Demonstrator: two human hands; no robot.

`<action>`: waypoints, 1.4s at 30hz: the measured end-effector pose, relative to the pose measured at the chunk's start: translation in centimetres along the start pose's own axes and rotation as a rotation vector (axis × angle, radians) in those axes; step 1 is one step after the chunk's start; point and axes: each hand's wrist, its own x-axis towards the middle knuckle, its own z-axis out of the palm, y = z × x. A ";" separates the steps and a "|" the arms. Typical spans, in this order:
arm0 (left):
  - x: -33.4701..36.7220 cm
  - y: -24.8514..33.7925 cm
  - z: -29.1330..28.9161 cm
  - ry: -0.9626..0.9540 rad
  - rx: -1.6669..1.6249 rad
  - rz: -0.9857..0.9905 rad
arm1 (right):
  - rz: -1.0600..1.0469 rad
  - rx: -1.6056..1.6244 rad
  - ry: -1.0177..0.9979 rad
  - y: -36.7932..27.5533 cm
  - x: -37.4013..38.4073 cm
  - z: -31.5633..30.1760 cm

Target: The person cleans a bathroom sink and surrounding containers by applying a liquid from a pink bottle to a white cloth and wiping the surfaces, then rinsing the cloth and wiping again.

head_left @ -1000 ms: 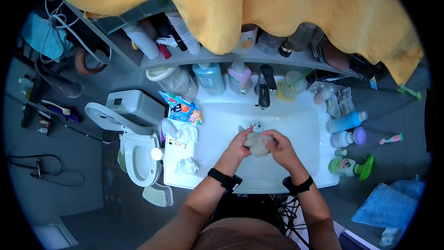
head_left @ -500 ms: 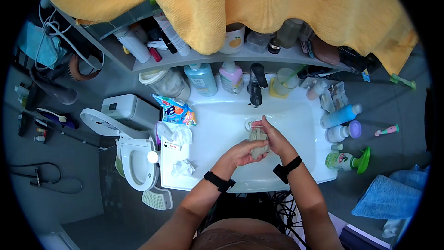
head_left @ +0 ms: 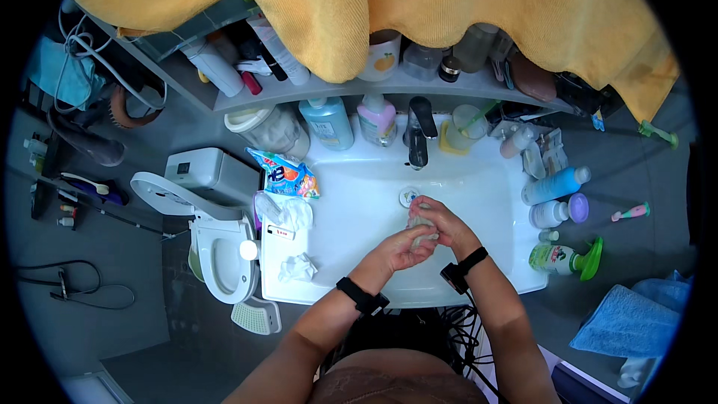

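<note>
Just right of frame centre, over the white sink [head_left: 351,209], the left hand [head_left: 400,248] and right hand [head_left: 441,223] are pressing together around a small pale object [head_left: 421,226], keeping it above the basin.

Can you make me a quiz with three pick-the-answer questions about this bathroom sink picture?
1. Where are both hands?
A. over the white sink
B. on the toilet
C. on the shelf

2. What colour is the big towel hanging at the top?
A. green
B. yellow-orange
C. black

3. How is the toilet lid?
A. shut
B. missing
C. up

Answers: 1 A, the left hand and right hand meet around a small pale thing above the sink. 2 B, the towel is yellow-orange. 3 C, the toilet shows its open bowl.
</note>
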 end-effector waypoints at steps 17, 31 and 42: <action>4.1 -0.9 -3.8 0.609 0.926 0.273 | -0.155 -0.656 0.344 6.7 6.1 -0.9; -2.7 -2.0 3.3 0.039 0.423 -0.092 | -0.108 -0.033 0.185 -3.5 -4.4 -1.4; -0.8 -8.9 8.4 0.009 0.338 -0.072 | -0.131 0.053 -0.026 -4.7 -12.5 0.6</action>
